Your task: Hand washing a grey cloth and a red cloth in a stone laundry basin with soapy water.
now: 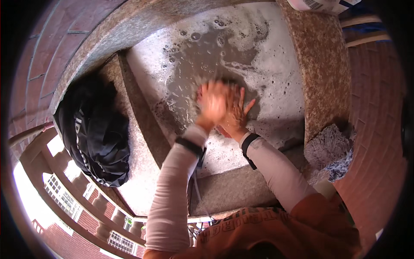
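Both hands are together over cloudy, foamy water (210, 55) in a speckled stone basin (326, 71). My left hand (212, 102) is motion-blurred and overlaps my right hand (237, 113). The outer fingers of my right hand are spread apart and look wet. A small pinkish-red patch (223, 131) shows below the palms; what it belongs to is unclear. The hands hide whatever is beneath them. Black bands circle both wrists, over pale sleeves.
A black cloth bundle (97, 129) with white lettering rests in the left compartment, beyond a stone divider (142, 106). Grey fluffy cloth (330, 150) hangs over the right rim. A printed container (323, 5) stands at the top right. Brick paving (375, 113) lies beyond.
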